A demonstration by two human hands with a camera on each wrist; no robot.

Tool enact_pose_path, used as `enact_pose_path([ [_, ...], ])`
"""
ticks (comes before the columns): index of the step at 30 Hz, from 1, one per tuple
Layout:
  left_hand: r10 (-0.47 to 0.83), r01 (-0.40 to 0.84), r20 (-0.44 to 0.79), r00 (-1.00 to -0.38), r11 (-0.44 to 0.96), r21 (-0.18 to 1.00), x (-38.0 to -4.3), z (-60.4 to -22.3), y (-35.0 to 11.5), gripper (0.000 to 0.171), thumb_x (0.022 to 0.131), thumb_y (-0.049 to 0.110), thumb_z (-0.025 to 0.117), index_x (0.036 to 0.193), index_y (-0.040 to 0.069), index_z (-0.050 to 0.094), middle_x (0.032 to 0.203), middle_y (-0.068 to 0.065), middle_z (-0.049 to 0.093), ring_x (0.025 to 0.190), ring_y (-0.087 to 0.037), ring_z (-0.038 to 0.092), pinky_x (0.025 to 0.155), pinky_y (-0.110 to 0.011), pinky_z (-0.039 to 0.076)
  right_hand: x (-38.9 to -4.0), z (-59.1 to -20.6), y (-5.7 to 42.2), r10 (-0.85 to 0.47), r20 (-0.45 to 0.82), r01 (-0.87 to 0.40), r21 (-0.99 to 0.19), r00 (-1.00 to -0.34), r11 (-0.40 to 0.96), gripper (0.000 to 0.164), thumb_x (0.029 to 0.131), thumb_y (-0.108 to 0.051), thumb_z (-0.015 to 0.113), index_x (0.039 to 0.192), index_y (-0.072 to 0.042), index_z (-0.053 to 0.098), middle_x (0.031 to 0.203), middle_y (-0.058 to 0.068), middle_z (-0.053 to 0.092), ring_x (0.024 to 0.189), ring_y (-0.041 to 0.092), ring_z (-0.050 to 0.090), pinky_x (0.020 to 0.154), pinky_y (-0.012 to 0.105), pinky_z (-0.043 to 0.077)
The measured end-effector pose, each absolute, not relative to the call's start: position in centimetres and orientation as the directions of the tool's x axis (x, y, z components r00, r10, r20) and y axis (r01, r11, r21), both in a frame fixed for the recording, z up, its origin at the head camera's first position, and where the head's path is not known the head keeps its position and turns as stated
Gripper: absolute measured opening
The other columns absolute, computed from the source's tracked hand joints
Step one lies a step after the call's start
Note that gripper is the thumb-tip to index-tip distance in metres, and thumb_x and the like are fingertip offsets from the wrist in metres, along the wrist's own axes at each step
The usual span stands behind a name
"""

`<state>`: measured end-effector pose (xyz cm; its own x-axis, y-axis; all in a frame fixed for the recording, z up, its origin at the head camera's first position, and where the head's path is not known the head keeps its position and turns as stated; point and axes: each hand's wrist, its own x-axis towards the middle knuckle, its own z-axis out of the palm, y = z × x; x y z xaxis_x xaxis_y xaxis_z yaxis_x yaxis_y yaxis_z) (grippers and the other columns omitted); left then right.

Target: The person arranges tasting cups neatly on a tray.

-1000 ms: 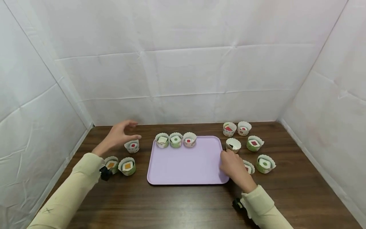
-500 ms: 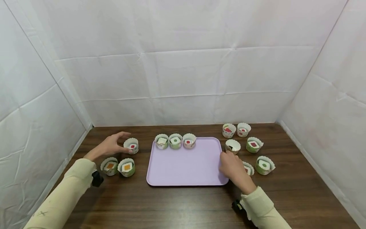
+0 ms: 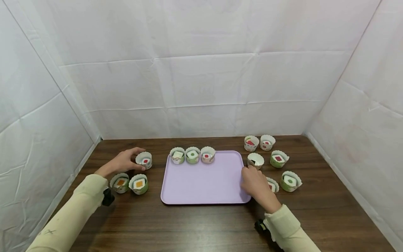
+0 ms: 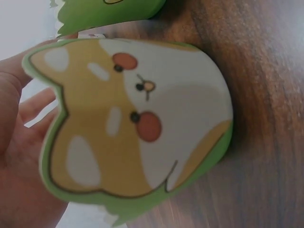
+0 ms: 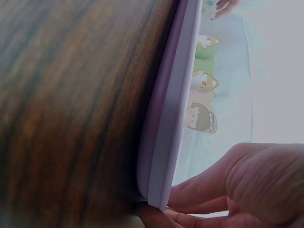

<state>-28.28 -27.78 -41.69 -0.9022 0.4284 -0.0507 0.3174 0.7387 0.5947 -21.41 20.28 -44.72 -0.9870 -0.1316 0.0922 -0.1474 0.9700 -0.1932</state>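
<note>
My left hand [image 3: 124, 161] curves thumb and fingers around a white patterned paper baking cup [image 3: 148, 166] with a red-centred white piece inside, left of the tray. Two green baking cups [image 3: 141, 189] with orange-centred pieces stand just in front of that hand. In the left wrist view, a green cup with a dog face [image 4: 156, 109] covers part of the hand [image 4: 28, 156]. My right hand [image 3: 256, 183] grips the right rim of a lilac tray [image 3: 204, 185]; the right wrist view has its thumb [image 5: 204, 190] on the rim and fingers curled beneath.
Three filled baking cups [image 3: 192, 160] line the tray's back left edge. Several more stand right of the tray, including a pale cup [image 3: 255, 159] beyond my right hand and a green one [image 3: 291, 188] at the far right. White cloth walls [image 3: 201, 77] enclose the dark wooden table [image 3: 189, 227].
My left hand came down and left from above the white patterned cup, and its fingers closed around it. The right hand stayed on the tray rim.
</note>
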Motion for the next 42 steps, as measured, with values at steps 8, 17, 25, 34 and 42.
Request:
enact_pose_path([
  [8, 0.406, 0.312, -0.040, -0.913, 0.758, 0.572, -28.5, -41.9, -27.5, 0.067, 0.092, 0.025, 0.079, 0.145, -0.004, 0.049, 0.129, -0.028, 0.062, 0.112, -0.040, 0.067, 0.087, -0.051, 0.060, -21.5, -44.5, 20.2, -0.143, 0.093, -0.158, -0.189, -0.985, 0.969, 0.009, 0.086, 0.001, 0.058, 0.087, 0.004, 0.066, 0.086, 0.020, 0.062, 0.074, 0.043, 0.067, 0.056, 0.053, 0.056],
  [17, 0.376, 0.323, 0.012, -0.926, 0.778, 0.538, -28.9, -41.6, -27.3, 0.059, 0.095, 0.024, 0.075, 0.143, -0.001, 0.052, 0.133, -0.027, 0.061, 0.114, -0.040, 0.065, 0.091, -0.054, 0.058, -21.8, -44.2, 20.2, -0.140, 0.083, -0.153, -0.187, -0.987, 0.970, 0.009, 0.087, 0.001, 0.058, 0.087, 0.004, 0.067, 0.087, 0.020, 0.062, 0.073, 0.039, 0.066, 0.057, 0.052, 0.056],
  [25, 0.350, 0.316, 0.052, -0.935, 0.760, 0.568, -28.9, -40.3, -25.9, 0.061, 0.092, 0.028, 0.078, 0.141, 0.000, 0.054, 0.124, -0.022, 0.065, 0.105, -0.033, 0.066, 0.081, -0.038, 0.058, -21.6, -44.5, 20.2, -0.131, 0.063, -0.141, -0.198, -0.989, 0.970, 0.010, 0.087, 0.000, 0.057, 0.089, 0.004, 0.067, 0.087, 0.020, 0.062, 0.074, 0.039, 0.065, 0.058, 0.052, 0.056],
  [34, 0.374, 0.356, 0.101, -0.922, 0.711, 0.606, -30.0, -38.5, -22.4, 0.055, 0.092, 0.024, 0.078, 0.139, 0.005, 0.057, 0.122, -0.017, 0.067, 0.108, -0.031, 0.065, 0.086, -0.037, 0.055, -21.4, -44.7, 20.2, -0.129, 0.083, -0.142, -0.183, -0.988, 0.973, 0.009, 0.088, 0.000, 0.059, 0.088, 0.004, 0.067, 0.085, 0.019, 0.062, 0.072, 0.038, 0.065, 0.057, 0.051, 0.057],
  [42, 0.415, 0.411, 0.137, -0.899, 0.696, 0.589, -30.9, -37.3, -18.5, 0.058, 0.090, 0.029, 0.079, 0.139, 0.007, 0.058, 0.126, -0.015, 0.067, 0.108, -0.032, 0.067, 0.086, -0.039, 0.058, -21.3, -44.8, 20.2, -0.129, 0.089, -0.144, -0.191, -0.988, 0.971, 0.008, 0.088, 0.000, 0.059, 0.087, 0.004, 0.066, 0.086, 0.019, 0.061, 0.073, 0.039, 0.065, 0.057, 0.051, 0.057],
])
